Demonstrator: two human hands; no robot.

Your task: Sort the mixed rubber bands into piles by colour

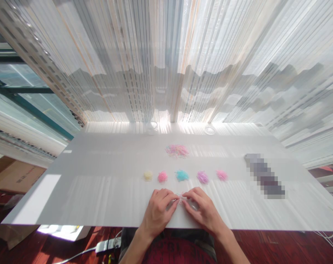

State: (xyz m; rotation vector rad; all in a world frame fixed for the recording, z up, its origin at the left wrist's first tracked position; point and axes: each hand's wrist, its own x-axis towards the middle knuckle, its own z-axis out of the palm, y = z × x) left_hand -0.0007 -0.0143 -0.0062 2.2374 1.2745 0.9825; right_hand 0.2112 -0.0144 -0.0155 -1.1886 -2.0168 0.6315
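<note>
Left hand: near thin pieces; grasp unclear
Right hand: beside them; grasp unclear
Just beyond: five coloured piles
Farther: mixed pile

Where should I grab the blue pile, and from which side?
Probably pinch the top middle of the blue pile, coming down from above, on your near side. It's a low heap of loose, thin bits, so a sideways sweep could scatter them toward the pink pile or purple pile flanking it.
</note>
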